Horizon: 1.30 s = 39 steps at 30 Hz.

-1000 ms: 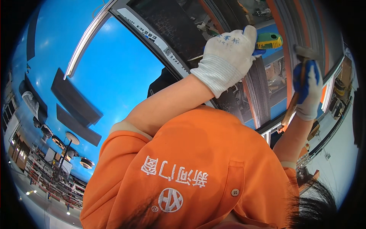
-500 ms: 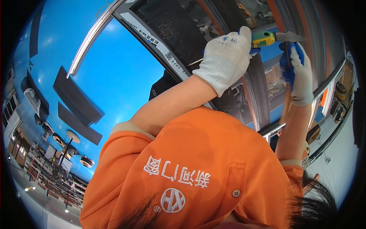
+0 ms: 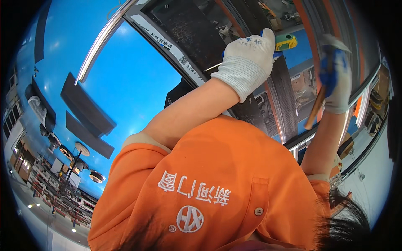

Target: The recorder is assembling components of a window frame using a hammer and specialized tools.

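Note:
Gloved in white with blue, my left hand [image 3: 248, 56] is closed around a hand tool with a green and yellow handle [image 3: 286, 42]. That handle's butt points right, and a thin metal shaft shows at the other side of the hand, its tip unclear. My right hand [image 3: 341, 85], gloved the same way, grips a hammer [image 3: 314, 110] by its wooden handle. The hammer head, smeared by motion, is up and to the right, apart from the tool's butt. Beneath both hands lies a dark framed panel [image 3: 188, 31] with long dark profiles and orange-brown strips.
A blue tabletop [image 3: 125, 79] spreads to the left, with dark flat strips [image 3: 83, 106] on it. A shiny metal bar [image 3: 95, 46] runs along the upper left. Racks with stock [image 3: 52, 188] stand at the far left. A white label strip [image 3: 167, 44] lies along the panel's edge.
My right hand has swung the hammer rightward, away from the butt of the tool, where its head was before. The left hand keeps its grip and has barely moved.

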Motion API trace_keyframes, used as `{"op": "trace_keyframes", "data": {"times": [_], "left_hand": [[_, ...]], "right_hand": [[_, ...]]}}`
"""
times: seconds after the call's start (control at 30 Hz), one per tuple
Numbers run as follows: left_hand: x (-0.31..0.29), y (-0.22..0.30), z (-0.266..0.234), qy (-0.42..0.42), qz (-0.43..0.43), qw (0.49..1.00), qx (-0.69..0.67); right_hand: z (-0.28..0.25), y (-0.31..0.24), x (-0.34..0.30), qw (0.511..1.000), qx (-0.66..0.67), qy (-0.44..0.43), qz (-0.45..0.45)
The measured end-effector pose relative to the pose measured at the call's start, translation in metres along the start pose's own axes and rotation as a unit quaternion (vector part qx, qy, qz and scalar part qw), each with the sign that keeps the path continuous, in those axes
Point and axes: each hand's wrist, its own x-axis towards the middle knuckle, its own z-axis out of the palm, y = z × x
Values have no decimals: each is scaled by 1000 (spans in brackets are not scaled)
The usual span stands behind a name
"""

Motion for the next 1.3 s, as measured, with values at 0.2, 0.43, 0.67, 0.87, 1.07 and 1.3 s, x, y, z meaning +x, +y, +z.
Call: {"op": "trace_keyframes", "data": {"times": [0.2,0.43,0.67,0.87,1.07,1.3], "left_hand": [[-1,-1,3,-38,-7,999,31],[-8,1,11,37,54,997,31],[-19,36,-16,-38,77,996,28],[-33,49,5,-64,156,985,24],[-46,56,26,-64,204,977,7],[-50,46,22,-34,175,983,32]], "right_hand": [[36,-20,-36,990,-100,88,-53],[54,-29,-59,911,-401,53,-82],[40,-33,-72,975,-45,164,-141],[27,-1,-104,987,-43,148,-55],[8,15,-129,994,12,107,-22],[17,13,-120,996,5,86,10]]}}
